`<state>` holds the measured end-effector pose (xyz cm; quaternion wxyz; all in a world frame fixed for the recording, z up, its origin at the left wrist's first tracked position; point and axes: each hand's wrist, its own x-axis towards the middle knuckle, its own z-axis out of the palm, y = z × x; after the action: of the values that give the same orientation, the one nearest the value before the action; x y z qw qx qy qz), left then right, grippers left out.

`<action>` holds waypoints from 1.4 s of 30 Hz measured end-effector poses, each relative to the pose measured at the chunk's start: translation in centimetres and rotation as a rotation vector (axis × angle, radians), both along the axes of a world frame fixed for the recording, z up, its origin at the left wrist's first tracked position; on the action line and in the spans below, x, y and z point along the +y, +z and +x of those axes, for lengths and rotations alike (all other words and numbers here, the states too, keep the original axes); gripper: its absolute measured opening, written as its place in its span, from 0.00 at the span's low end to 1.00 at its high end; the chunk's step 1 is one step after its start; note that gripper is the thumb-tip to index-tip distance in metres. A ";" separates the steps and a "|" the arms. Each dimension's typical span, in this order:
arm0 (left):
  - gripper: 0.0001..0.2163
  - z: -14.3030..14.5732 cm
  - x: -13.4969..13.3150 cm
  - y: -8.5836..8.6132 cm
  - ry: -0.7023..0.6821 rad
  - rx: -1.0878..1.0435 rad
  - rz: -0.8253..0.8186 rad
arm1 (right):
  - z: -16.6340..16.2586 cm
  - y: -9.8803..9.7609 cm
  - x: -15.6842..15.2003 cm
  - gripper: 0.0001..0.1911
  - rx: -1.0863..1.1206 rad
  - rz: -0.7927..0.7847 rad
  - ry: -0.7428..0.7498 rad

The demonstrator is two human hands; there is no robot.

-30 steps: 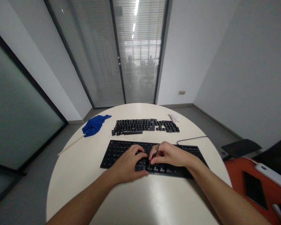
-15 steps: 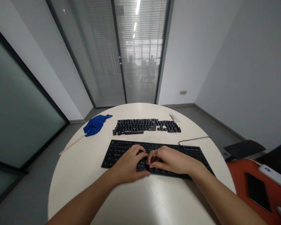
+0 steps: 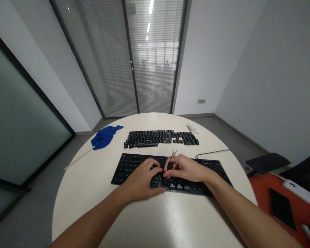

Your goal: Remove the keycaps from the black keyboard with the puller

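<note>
A black keyboard (image 3: 119,168), most of its keycaps off, lies across the table before me. My left hand (image 3: 144,179) holds its front part, fingers on top and thumb along the near edge, around a remaining wide key (image 3: 155,185). Closed in my right hand (image 3: 184,168) is a keycap puller (image 3: 171,165) with a black grip and thin wire prongs pointing up and away from me. The right fingertips are low over the keyboard, just right of the left fingers; whether they touch a key is hidden. Several keycaps (image 3: 179,186) still sit along the front row.
Loose keycaps (image 3: 148,138) lie in keyboard order behind the keyboard. A blue cloth (image 3: 104,137) with a pale stick (image 3: 79,159) is at the left, a crumpled white tissue (image 3: 192,128) at the back right. A cable (image 3: 213,152) trails rightward. A phone (image 3: 281,208) lies on an orange surface.
My right hand has lifted and turned a little, bringing the puller's wire prongs and the front-row keycaps into view. My left hand stays in place.
</note>
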<state>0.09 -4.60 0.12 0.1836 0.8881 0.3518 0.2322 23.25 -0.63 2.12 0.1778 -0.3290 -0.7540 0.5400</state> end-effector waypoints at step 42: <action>0.10 0.4 0.6 -0.4 0.313 -0.439 -0.244 | -2.2 -1.1 -0.1 0.23 0.113 0.068 -0.287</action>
<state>0.45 -3.98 -0.29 0.3228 0.7228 0.4617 0.4002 21.03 -0.73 0.98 0.3062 -0.3964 -0.7058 0.5009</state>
